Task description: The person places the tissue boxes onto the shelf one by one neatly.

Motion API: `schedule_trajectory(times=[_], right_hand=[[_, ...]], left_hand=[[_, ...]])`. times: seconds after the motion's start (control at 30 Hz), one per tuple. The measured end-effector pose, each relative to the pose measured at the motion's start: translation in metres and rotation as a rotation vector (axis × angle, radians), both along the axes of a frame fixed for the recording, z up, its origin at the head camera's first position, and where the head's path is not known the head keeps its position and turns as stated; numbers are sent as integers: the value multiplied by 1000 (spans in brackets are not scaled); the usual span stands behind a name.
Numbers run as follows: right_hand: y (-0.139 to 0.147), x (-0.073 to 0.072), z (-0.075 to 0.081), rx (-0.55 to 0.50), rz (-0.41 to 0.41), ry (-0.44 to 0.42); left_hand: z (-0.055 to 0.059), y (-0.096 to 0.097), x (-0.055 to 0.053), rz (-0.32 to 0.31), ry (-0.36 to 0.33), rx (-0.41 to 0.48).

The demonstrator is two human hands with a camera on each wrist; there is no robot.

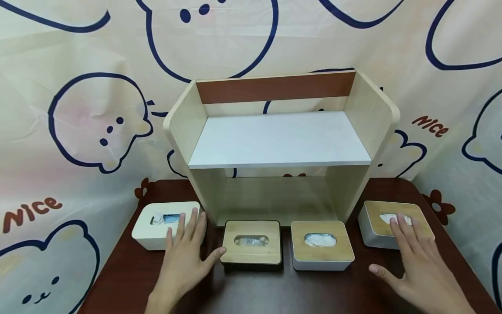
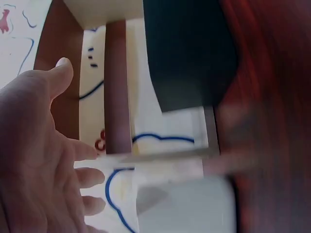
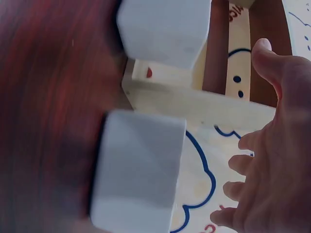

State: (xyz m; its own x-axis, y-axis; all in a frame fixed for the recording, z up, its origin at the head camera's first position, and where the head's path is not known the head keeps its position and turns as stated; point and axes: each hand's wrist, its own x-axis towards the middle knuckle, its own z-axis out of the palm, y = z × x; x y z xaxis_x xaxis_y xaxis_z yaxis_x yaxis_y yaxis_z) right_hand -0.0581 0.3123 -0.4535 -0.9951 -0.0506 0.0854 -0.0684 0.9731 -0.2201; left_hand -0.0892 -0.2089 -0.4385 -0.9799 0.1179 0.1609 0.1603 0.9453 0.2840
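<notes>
Loosely spread, the left hand (image 1: 183, 261) is near the white, rounded rectangular tissue box (image 1: 154, 235); the right hand (image 1: 425, 269) — also spread — is near the grey tissue box (image 1: 386, 240) with the wood-toned lid (image 1: 375, 213), on the dark-brown tabletop (image 1: 298, 296).

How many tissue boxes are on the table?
4: a white box far left, a black-based box and a pale-based box in front of the shelf, and a second pale-based box far right.

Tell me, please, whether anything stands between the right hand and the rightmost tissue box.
Nothing visible does: in the right wrist view, no object shows between the right hand and the rightmost tissue box, only a gap with the patterned backdrop behind it.
</notes>
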Motion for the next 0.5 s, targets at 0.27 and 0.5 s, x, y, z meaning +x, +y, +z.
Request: schedule_trajectory(times=[0.27,0.5], right_hand=[[-22,3,0,-82,29,-137],[-37,10,-7,-189,66,-115]], left_hand=[[-5,43,2,-143,80,75],[-14,78,10,-206,31,259]])
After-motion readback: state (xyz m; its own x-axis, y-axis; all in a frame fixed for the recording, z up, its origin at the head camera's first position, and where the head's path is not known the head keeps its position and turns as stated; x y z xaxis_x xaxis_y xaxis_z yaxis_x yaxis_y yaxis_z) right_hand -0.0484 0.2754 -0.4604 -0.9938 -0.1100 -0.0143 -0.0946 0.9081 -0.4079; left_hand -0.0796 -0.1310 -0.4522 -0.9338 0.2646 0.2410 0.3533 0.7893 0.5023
